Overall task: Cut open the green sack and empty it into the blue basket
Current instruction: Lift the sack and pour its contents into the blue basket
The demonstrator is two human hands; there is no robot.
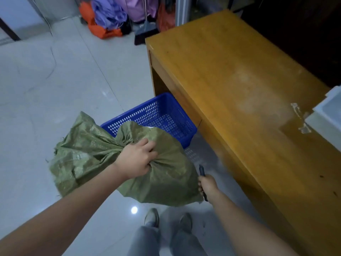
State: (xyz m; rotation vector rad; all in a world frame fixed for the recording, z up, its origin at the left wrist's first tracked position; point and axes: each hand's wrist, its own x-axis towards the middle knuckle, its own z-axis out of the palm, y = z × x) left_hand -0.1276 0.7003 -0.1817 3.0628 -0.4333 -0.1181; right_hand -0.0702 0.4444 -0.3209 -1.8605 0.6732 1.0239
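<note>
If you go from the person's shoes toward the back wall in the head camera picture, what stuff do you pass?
Shoes → green sack → blue basket → broom → orange and purple bags.

Wooden desk point(239, 80) at right, with torn tape remains point(299, 117) and a white box point(328, 115) at its edge. Glossy tiled floor point(55, 80). Far back, orange and purple bags point(107, 21), beside a broom point(145, 30).

The green sack point(129, 163) overhangs the near corner of the blue basket point(158, 115), whose far part lies open from above. The wooden surface point(230, 89) walls off the right side. Bare floor point(55, 80) spreads left.
</note>
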